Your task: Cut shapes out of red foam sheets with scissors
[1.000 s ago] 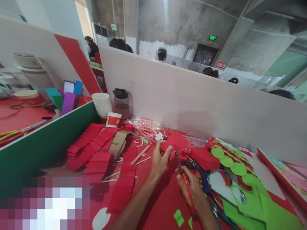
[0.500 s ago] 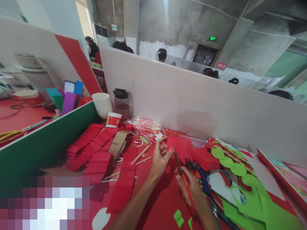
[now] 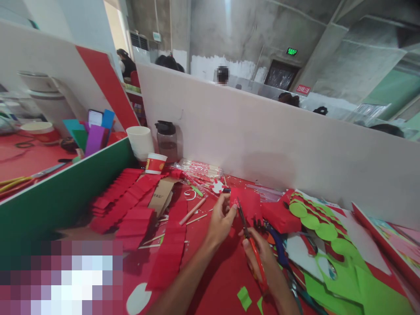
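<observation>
My left hand [image 3: 222,218] pinches the left edge of a red sheet of paper [image 3: 247,202], which is held up above the red tabletop. In my right hand [image 3: 257,249] is a pair of scissors [image 3: 256,259] with red handles. Its blades point up and away from me, with the tips at the paper close to my left fingertips. A pale outline marks the paper there. Just beyond my left hand lies a white round piece with red tabs [image 3: 218,186]. A red folded paper bundle [image 3: 280,215] sits right of the sheet.
Pleated red paper [image 3: 131,192] and a brown card [image 3: 161,197] lie left. Paper cups [image 3: 140,142] and a dark-lidded bottle [image 3: 166,142] stand behind. Green paper pieces [image 3: 341,258] and blue-handled pliers [image 3: 277,240] are at right. A white partition [image 3: 246,131] closes off the back.
My left fingers have shifted slightly on the paper's edge, and the paper has turned a little. More of the white round piece shows now. The scissors stay nearly in place.
</observation>
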`<move>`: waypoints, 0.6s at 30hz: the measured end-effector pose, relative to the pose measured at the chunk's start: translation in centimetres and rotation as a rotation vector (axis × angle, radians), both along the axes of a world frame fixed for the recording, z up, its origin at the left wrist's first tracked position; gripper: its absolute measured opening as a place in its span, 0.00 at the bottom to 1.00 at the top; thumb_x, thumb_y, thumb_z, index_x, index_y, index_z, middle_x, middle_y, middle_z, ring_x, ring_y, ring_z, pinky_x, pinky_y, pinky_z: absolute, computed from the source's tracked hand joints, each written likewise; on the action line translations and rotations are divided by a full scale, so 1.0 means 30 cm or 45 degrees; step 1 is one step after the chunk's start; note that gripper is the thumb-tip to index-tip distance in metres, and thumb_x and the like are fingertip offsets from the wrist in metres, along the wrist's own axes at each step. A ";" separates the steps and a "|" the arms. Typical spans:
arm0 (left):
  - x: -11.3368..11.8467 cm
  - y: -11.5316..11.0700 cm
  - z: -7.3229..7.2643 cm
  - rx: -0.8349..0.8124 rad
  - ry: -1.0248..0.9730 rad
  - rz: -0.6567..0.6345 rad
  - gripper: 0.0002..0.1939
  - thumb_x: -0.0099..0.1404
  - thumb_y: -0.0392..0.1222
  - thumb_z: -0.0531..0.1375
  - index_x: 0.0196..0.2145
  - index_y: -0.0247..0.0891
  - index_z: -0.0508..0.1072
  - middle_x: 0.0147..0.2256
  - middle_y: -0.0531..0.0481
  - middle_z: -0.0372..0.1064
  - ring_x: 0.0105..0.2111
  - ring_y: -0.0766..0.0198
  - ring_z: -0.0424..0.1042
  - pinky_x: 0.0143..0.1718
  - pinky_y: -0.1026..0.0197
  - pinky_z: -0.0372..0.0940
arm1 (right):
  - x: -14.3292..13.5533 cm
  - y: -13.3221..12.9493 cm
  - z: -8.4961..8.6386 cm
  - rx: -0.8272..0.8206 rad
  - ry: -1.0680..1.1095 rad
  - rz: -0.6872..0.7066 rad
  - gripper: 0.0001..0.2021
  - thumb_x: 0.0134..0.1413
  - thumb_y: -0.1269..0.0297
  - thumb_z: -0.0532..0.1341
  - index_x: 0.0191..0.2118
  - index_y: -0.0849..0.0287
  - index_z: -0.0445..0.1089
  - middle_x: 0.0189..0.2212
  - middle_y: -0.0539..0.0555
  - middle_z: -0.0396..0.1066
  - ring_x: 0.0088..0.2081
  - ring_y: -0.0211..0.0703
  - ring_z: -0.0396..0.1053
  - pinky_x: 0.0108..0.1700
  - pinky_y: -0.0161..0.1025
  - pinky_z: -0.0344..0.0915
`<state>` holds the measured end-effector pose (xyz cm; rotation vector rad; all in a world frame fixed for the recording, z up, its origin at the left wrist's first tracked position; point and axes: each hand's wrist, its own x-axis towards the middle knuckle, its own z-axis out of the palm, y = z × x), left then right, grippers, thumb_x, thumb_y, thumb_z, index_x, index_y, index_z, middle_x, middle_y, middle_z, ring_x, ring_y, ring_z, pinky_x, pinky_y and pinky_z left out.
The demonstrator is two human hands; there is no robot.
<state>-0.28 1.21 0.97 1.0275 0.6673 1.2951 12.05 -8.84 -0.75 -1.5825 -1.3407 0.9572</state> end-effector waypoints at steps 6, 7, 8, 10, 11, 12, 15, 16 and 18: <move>-0.007 0.001 0.002 -0.025 -0.069 -0.071 0.14 0.60 0.46 0.65 0.41 0.41 0.68 0.36 0.50 0.73 0.34 0.64 0.72 0.34 0.65 0.67 | 0.004 -0.004 0.014 0.164 -0.103 0.086 0.23 0.64 0.43 0.57 0.49 0.58 0.73 0.35 0.58 0.77 0.32 0.48 0.74 0.36 0.38 0.73; -0.009 0.003 0.000 -0.031 -0.080 -0.074 0.14 0.60 0.45 0.65 0.41 0.41 0.68 0.36 0.50 0.74 0.34 0.64 0.73 0.35 0.65 0.67 | 0.007 -0.004 0.014 0.165 -0.105 0.114 0.23 0.65 0.43 0.56 0.49 0.58 0.72 0.36 0.58 0.77 0.31 0.47 0.73 0.35 0.37 0.73; -0.010 0.003 -0.001 -0.038 -0.087 -0.070 0.14 0.59 0.44 0.65 0.41 0.41 0.68 0.37 0.50 0.74 0.35 0.64 0.73 0.35 0.64 0.67 | 0.011 -0.004 0.014 0.163 -0.108 0.139 0.23 0.65 0.43 0.55 0.50 0.58 0.72 0.36 0.58 0.77 0.31 0.47 0.73 0.34 0.37 0.72; -0.014 0.004 0.000 -0.054 -0.087 -0.049 0.15 0.58 0.42 0.65 0.42 0.42 0.67 0.37 0.50 0.74 0.35 0.64 0.73 0.36 0.64 0.67 | 0.016 -0.005 0.013 0.164 -0.126 0.174 0.23 0.65 0.43 0.55 0.51 0.58 0.71 0.34 0.57 0.76 0.30 0.46 0.72 0.31 0.36 0.71; -0.015 0.004 0.002 -0.060 -0.085 -0.039 0.15 0.58 0.42 0.65 0.42 0.42 0.67 0.36 0.51 0.74 0.34 0.64 0.73 0.36 0.64 0.67 | 0.018 -0.005 0.014 0.165 -0.134 0.190 0.24 0.65 0.42 0.55 0.50 0.57 0.71 0.33 0.57 0.76 0.29 0.46 0.72 0.31 0.35 0.70; -0.017 0.003 0.005 -0.063 -0.084 -0.032 0.15 0.57 0.41 0.65 0.42 0.42 0.67 0.36 0.51 0.74 0.34 0.64 0.73 0.36 0.64 0.67 | 0.018 -0.006 0.015 0.166 -0.136 0.201 0.24 0.65 0.41 0.54 0.50 0.57 0.71 0.33 0.56 0.76 0.29 0.46 0.72 0.30 0.35 0.69; -0.020 -0.001 0.011 -0.083 -0.087 -0.017 0.14 0.57 0.40 0.64 0.41 0.42 0.67 0.36 0.52 0.74 0.34 0.64 0.73 0.35 0.65 0.67 | 0.014 -0.007 0.020 0.183 -0.110 0.202 0.27 0.64 0.38 0.53 0.50 0.57 0.71 0.34 0.58 0.77 0.31 0.47 0.73 0.31 0.35 0.70; -0.020 -0.002 0.012 -0.094 -0.089 -0.010 0.14 0.56 0.40 0.64 0.41 0.42 0.67 0.36 0.52 0.74 0.34 0.64 0.73 0.35 0.65 0.67 | 0.013 -0.007 0.021 0.189 -0.104 0.200 0.28 0.64 0.37 0.53 0.50 0.57 0.71 0.34 0.58 0.77 0.31 0.48 0.74 0.32 0.36 0.70; -0.020 -0.003 0.009 -0.118 -0.100 -0.011 0.15 0.56 0.39 0.64 0.41 0.42 0.66 0.36 0.52 0.74 0.34 0.64 0.73 0.35 0.65 0.67 | 0.011 -0.006 0.022 0.194 -0.115 0.213 0.30 0.63 0.35 0.52 0.50 0.58 0.71 0.34 0.58 0.77 0.31 0.48 0.74 0.33 0.37 0.71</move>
